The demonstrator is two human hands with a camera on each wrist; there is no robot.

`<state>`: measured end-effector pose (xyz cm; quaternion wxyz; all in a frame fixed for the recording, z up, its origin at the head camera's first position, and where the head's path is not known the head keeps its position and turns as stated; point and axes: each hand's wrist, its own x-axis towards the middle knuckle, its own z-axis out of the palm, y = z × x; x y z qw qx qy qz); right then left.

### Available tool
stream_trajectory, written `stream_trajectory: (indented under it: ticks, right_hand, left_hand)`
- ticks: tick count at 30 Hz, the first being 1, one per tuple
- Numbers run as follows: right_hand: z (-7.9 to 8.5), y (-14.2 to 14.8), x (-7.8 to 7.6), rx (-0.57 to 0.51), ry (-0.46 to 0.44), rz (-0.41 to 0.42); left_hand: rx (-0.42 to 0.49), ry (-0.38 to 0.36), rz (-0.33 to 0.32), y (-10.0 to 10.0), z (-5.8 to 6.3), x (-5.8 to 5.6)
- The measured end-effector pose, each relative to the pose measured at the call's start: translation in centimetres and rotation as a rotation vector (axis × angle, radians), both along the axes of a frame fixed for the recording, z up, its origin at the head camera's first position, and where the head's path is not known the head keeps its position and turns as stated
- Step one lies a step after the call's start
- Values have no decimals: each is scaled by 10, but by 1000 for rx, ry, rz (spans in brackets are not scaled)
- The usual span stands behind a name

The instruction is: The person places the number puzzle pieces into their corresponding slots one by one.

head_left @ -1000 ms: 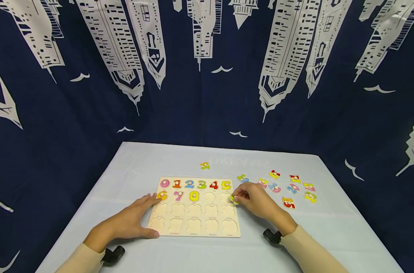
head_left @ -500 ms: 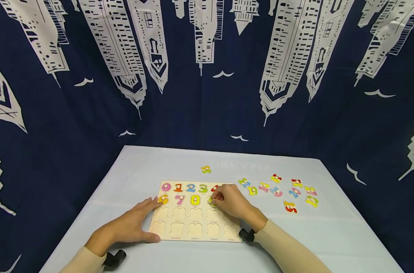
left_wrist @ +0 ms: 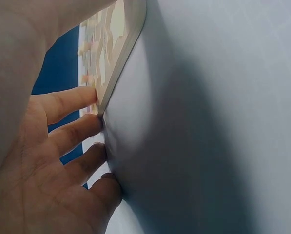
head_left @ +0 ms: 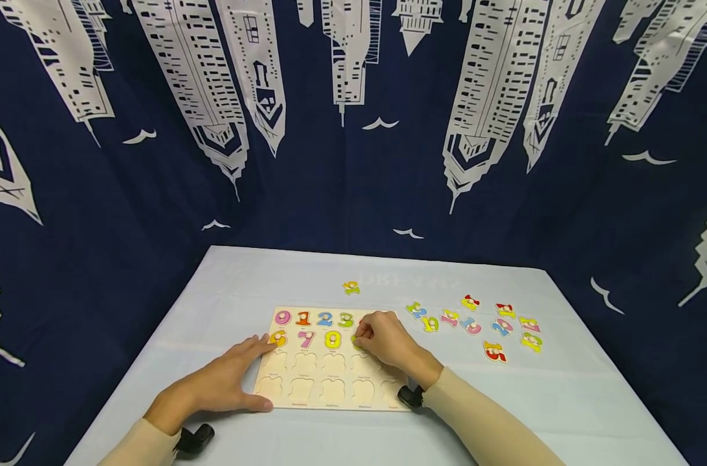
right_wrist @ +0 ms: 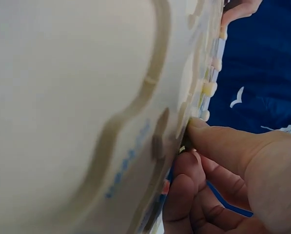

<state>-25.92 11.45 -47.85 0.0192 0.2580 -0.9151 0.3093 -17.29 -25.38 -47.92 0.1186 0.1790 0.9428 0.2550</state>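
Note:
A wooden number puzzle board (head_left: pixel 318 373) lies on the table, with the pieces 0 to 3 and 6 to 8 showing in its upper two rows. My left hand (head_left: pixel 222 380) rests at its left edge, fingers extended near the 6 piece (head_left: pixel 278 338) and thumb by the lower left corner. In the left wrist view, fingertips (left_wrist: pixel 94 122) touch the board's side. My right hand (head_left: pixel 391 340) pinches a yellow-green number piece (head_left: pixel 355 341) at the recess right of the 8 piece (head_left: pixel 332 340). Fingers cover most of that piece. The right hand also hides the upper right of the board.
Several loose number pieces lie right of the board, among them a red 15 (head_left: pixel 495 351) and a yellow 19 (head_left: pixel 429 323). A single yellow-green piece (head_left: pixel 351 287) lies behind the board. The white table (head_left: pixel 260 278) meets a dark blue patterned cloth (head_left: pixel 330 188).
My right hand has moved left with the yellow-green number piece, from the board's right edge to the recess beside the 8. The left hand stays at the board's left edge.

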Motion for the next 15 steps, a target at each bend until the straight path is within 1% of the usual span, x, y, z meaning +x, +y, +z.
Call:
stream_trajectory:
  ticks: [4, 15]
  right_hand:
    - [-1, -1, 0, -12, 2, -6]
    - [-2, 2, 4, -16, -30, -29]
  left_hand:
    - [-6, 10, -3, -1, 0, -1]
    - [-14, -2, 4, 1, 1, 0]
